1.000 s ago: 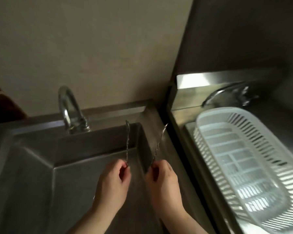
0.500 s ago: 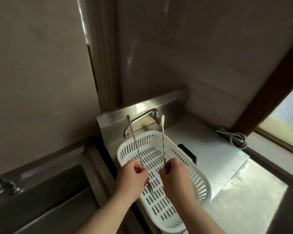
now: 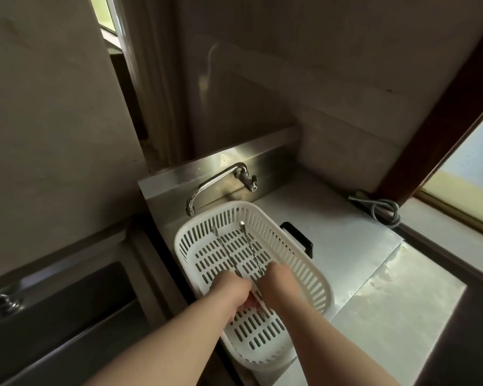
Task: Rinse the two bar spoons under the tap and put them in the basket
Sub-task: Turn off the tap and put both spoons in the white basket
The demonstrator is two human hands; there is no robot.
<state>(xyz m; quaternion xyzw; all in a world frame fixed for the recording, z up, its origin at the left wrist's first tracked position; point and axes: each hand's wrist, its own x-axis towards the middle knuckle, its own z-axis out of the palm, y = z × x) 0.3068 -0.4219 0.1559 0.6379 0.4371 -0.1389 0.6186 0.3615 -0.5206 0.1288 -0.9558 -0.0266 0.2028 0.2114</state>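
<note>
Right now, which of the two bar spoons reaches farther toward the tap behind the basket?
The right bar spoon, in the right hand: its tip lies nearer the basket far rim than the left bar spoon.

White slotted plastic basket (image 3: 296, 254) under my hands, matt finish. The two spoons (image 3: 229, 254) are thin twisted metal, shiny. Behind, a polished chrome tap (image 3: 215, 182) on a brushed steel counter (image 3: 332, 232). Dull steel sink (image 3: 76, 316) beside it, and the wall (image 3: 290, 79) looks matt.
</note>
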